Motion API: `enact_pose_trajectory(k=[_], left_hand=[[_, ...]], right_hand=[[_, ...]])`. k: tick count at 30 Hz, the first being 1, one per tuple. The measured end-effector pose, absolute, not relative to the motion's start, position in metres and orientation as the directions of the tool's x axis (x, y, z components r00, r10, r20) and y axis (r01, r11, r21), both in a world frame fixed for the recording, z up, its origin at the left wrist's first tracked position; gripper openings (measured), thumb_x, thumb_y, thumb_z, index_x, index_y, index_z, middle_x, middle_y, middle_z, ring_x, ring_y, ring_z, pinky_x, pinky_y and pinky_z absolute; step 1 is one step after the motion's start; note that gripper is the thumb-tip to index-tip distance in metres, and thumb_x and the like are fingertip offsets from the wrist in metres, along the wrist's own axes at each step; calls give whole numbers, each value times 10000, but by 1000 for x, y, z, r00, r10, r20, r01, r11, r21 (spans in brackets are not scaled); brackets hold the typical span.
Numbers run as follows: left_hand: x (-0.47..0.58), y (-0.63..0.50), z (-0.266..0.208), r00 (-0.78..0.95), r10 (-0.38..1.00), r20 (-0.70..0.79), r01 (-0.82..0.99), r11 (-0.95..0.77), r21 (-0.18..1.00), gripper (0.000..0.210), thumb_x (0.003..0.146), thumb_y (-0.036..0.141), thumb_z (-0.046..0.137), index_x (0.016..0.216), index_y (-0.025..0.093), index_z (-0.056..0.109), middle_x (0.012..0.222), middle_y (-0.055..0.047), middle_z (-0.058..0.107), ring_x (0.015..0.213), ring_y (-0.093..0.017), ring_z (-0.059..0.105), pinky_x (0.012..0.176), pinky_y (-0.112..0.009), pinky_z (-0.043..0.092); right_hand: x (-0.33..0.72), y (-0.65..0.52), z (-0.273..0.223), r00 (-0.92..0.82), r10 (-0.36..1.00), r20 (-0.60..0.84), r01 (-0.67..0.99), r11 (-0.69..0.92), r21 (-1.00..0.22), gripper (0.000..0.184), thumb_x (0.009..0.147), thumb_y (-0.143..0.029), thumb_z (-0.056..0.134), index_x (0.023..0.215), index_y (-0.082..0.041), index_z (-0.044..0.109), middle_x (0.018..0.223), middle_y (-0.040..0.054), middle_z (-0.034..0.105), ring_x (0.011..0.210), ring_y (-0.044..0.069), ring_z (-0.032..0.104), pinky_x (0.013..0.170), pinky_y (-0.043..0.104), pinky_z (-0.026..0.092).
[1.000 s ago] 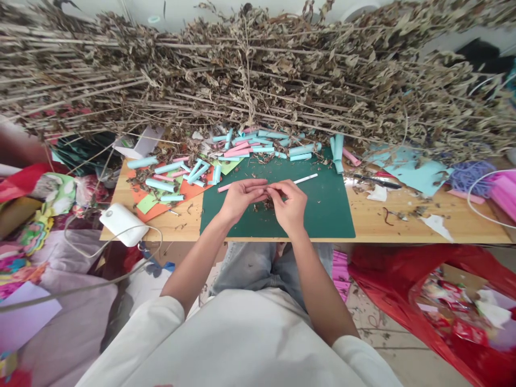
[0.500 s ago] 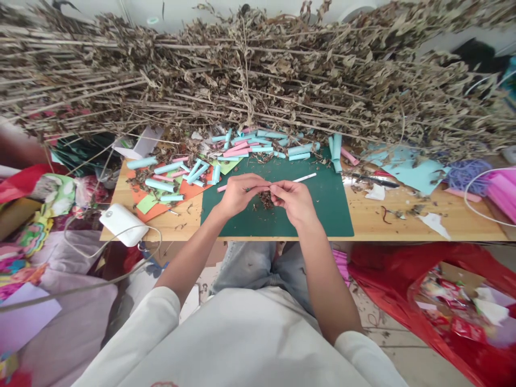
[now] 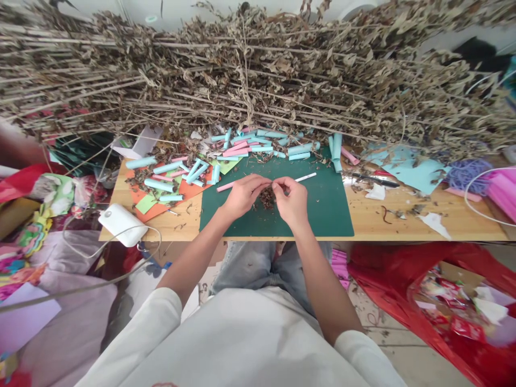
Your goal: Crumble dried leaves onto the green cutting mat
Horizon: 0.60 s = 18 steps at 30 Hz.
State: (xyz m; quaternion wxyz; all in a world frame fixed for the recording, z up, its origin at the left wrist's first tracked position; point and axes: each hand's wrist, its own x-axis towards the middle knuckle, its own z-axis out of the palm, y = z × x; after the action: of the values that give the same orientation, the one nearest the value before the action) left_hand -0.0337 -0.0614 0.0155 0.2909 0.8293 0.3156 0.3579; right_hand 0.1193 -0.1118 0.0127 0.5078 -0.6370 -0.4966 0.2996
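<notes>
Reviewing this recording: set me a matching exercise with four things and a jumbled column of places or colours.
1. brown bits
2. mat
3. white device
4. red bag

A. off the table, at the right
B. between left hand and right hand
C. at the table's left end
D. green, flat on the table

Pairs: 1-B, 2-D, 3-C, 4-A

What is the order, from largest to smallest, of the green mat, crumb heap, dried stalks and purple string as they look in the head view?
1. Dried stalks
2. Green mat
3. Purple string
4. Crumb heap
</notes>
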Motion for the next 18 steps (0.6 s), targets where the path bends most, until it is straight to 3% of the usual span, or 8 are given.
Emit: enact_pose_trajectory(k=[5,8,11,18], left_hand=[[-26,-68,13,519,765,381,445,-622,644,228,967,228,455,979,149,668,921,-99,684,876,-177,626,797,-288,472],[-23,-70,12,410,852,326,473,-504,722,214,951,194,455,931,155,664,887,-73,684,817,-159,616,769,-270,466],[-25,-69,11,303,922,241,434,-359,826,182,926,225,513,886,160,678,798,-33,684,705,-134,598,701,-250,455],[-32,-66,6,295,950,103,375,-214,902,203,846,334,640,784,152,706,693,-13,664,632,-122,556,618,-237,424]], right_hand=[[113,-117,13,296,905,307,576,87,-813,137,859,-232,509,812,-189,630,786,44,647,689,170,584,683,300,483],[111,-119,9,256,881,398,667,137,-733,147,871,-205,496,834,-189,638,841,67,641,750,180,598,717,304,493],[114,-119,3,251,880,403,662,148,-735,169,893,-225,519,849,-194,680,849,67,669,768,182,628,731,307,514],[119,-117,3,226,920,320,543,154,-826,190,863,-205,572,927,-219,750,920,46,745,790,178,690,752,320,574]])
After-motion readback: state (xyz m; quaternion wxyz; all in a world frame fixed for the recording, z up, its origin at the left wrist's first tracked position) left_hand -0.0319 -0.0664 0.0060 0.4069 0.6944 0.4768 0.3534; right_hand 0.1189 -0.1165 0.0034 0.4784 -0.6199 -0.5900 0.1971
